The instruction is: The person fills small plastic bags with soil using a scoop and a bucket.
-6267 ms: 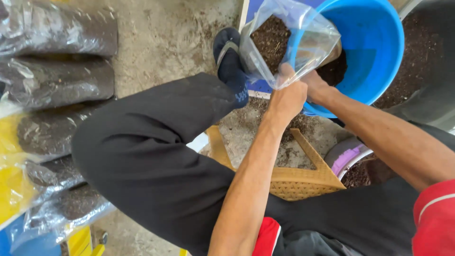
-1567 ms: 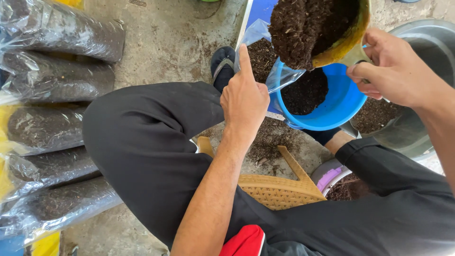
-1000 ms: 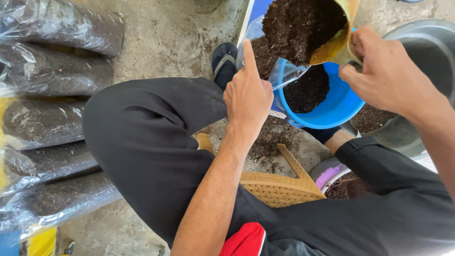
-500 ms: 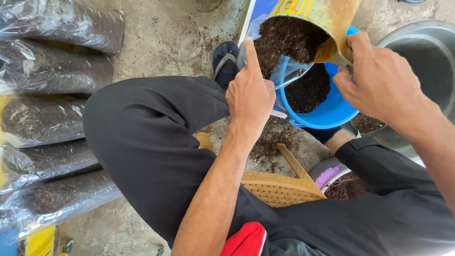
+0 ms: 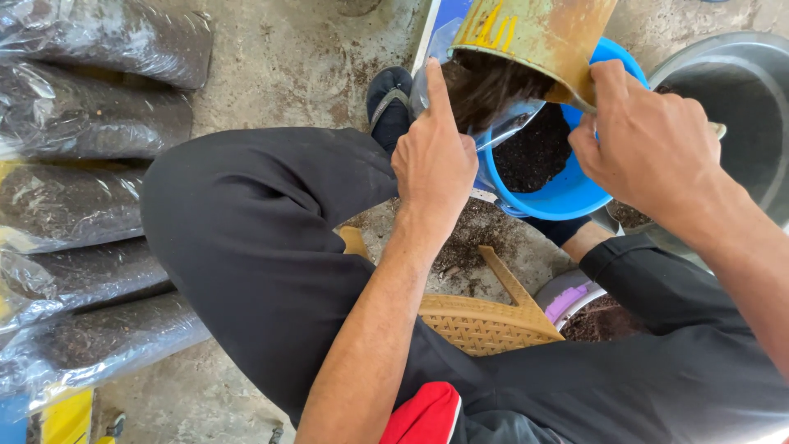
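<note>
My left hand [image 5: 433, 160] holds open the mouth of a clear plastic bag [image 5: 501, 123] above a blue bucket [image 5: 567, 193] that has dark soil in it. My right hand [image 5: 645, 144] grips a rusty yellow can [image 5: 538, 37], tipped mouth-down over the bag. Dark soil [image 5: 493, 82] pours from the can into the bag. The bag's lower part is hidden behind my left hand.
Several filled clear bags of soil [image 5: 78, 205] lie in a row on the concrete at the left. A large grey metal basin [image 5: 731, 99] stands at the right. I sit on a low tan plastic stool [image 5: 485, 316]. A small purple-rimmed pot of soil [image 5: 588, 308] is by my right leg.
My right hand has scooped soil with the can, lifted it and tipped it further; soil now runs into the bag. My left hand keeps the bag open.
</note>
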